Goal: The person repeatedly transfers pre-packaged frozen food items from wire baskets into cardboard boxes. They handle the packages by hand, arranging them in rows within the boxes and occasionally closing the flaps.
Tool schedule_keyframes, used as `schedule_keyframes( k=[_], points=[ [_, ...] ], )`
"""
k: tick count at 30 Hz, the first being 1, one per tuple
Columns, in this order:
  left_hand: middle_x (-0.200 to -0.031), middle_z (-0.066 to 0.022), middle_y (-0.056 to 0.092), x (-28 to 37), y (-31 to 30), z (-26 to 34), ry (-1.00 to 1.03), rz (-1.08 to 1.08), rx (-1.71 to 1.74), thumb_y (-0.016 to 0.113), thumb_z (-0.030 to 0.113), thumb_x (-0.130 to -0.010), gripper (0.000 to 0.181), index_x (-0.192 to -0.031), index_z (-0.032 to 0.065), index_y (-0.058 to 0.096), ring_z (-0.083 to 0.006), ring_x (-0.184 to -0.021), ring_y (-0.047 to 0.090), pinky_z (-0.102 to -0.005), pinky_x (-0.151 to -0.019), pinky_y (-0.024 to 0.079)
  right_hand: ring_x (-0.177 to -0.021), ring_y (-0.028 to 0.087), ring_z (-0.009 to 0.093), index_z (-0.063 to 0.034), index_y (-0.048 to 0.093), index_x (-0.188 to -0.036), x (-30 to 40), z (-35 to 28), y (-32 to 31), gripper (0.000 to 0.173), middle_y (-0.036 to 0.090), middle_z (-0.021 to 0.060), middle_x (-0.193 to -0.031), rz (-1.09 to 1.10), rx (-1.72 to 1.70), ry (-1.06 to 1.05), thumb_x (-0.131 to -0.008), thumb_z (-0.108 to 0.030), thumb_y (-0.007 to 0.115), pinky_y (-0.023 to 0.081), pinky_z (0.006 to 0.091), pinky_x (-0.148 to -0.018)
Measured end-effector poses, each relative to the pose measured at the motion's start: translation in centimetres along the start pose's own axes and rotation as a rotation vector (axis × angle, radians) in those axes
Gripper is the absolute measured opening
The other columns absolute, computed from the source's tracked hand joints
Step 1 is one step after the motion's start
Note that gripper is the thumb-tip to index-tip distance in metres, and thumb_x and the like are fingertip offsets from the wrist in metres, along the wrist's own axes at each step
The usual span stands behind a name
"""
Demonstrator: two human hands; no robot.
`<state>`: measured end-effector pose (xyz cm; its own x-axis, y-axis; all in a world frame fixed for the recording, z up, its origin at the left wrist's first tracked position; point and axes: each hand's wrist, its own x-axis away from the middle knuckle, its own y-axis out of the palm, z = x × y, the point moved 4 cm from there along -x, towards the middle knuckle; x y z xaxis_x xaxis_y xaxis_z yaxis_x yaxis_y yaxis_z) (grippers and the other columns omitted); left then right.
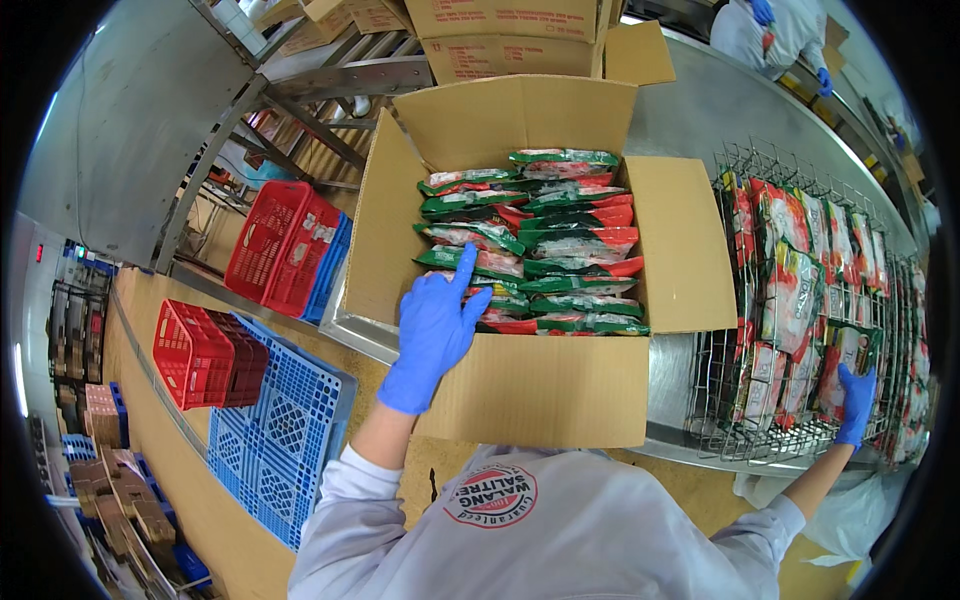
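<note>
An open cardboard box (532, 390) stands before me, with two columns of plastic food packets (581, 244) packed on edge in it. Over the near end of its left column is my left hand (439, 322) in a blue glove, index finger stretched out and thumb apart, holding nothing. At far right, my right hand (857, 397), also blue-gloved, reaches into a wire basket (705, 390) of similar packets. Its fingers grip the lower part of one plastic packet (838, 367); some of the fingers are hidden.
Closed cartons (517, 56) stand behind the box on the steel table (675, 97). Red crates (270, 240) and a blue pallet (277, 435) are on the left. A second packet-filled rack (911, 360) stands far right. Another person (772, 34) works across the table.
</note>
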<state>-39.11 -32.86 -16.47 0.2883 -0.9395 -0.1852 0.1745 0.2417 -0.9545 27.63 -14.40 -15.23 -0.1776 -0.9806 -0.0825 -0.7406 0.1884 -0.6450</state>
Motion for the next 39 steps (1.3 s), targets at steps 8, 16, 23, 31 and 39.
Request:
schedule_keyframes(
  k=[8, 16, 23, 31, 39],
  points=[
    [-0.129, -0.0196, 0.035, -3.9, 0.1, 0.7, 0.064, -0.108, -0.211, 0.048, 0.048, -0.083, 0.048, -0.093, 0.0043, 0.066, -0.0339, -0.123, 0.024, -0.0511, -0.096, 0.023, -0.083, 0.056, 0.016, 0.0017, 0.047, -0.116, 0.1, -0.3, 0.3, 0.048, 0.059, 0.0109, -0.1, 0.048, 0.173, 0.006, -0.073, -0.011, 0.067, 0.046, 0.0303, -0.073],
    [-0.136, -0.0205, 0.03, -6.5, 3.5, -2.0, -0.028, -0.087, -0.045, 0.046, 0.052, -0.083, 0.056, -0.077, 0.0009, 0.067, -0.0337, -0.126, 0.026, -0.047, -0.097, 0.029, -0.078, 0.056, 0.016, 0.0033, 0.046, -0.116, 1.3, -1.0, 0.7, 0.051, 0.06, 0.0112, -0.096, 0.21, 0.293, -0.07, -0.071, -0.01, 0.068, 0.047, 0.0295, -0.069],
    [-0.124, -0.0248, 0.044, -6.4, 3.9, -2.3, 0.01, 0.027, 0.004, 0.048, 0.055, -0.08, 0.059, -0.071, -0.0001, 0.067, -0.037, -0.115, 0.04, -0.042, -0.095, 0.034, -0.088, 0.056, 0.019, 0.0001, 0.05, -0.115, 1.5, -0.8, -1.2, 0.05, 0.06, 0.012, -0.099, 0.36, 0.42, -0.071, -0.07, -0.011, 0.068, 0.045, 0.0317, -0.077],
    [-0.112, -0.0279, 0.051, -6.3, 4.9, -3.3, -0.003, 0.135, -0.054, 0.051, 0.053, -0.079, 0.062, -0.067, -0.0062, 0.064, -0.0379, -0.105, 0.047, -0.0403, -0.092, 0.037, -0.086, 0.06, 0.018, -0.0028, 0.053, -0.107, 8.5, -39.8, 20.8, 0.04, 0.062, 0.0094, -0.094, -0.094, -0.146, -0.873, -0.07, -0.009, 0.07, 0.049, 0.03, -0.076],
    [-0.109, -0.0262, 0.053, -4.7, 3.7, -2.3, 0.096, 0.264, 0.205, 0.062, 0.026, -0.074, 0.034, -0.072, -0.0082, 0.062, -0.0376, -0.105, 0.048, -0.0415, -0.091, 0.038, -0.113, 0.039, 0.036, -0.018, 0.037, -0.128, 14.4, -44.4, 49.7, 0.073, 0.042, 0.0179, -0.122, -0.533, 0.495, -1.234, -0.068, -0.049, 0.064, 0.031, 0.0562, -0.09]
  ],
)
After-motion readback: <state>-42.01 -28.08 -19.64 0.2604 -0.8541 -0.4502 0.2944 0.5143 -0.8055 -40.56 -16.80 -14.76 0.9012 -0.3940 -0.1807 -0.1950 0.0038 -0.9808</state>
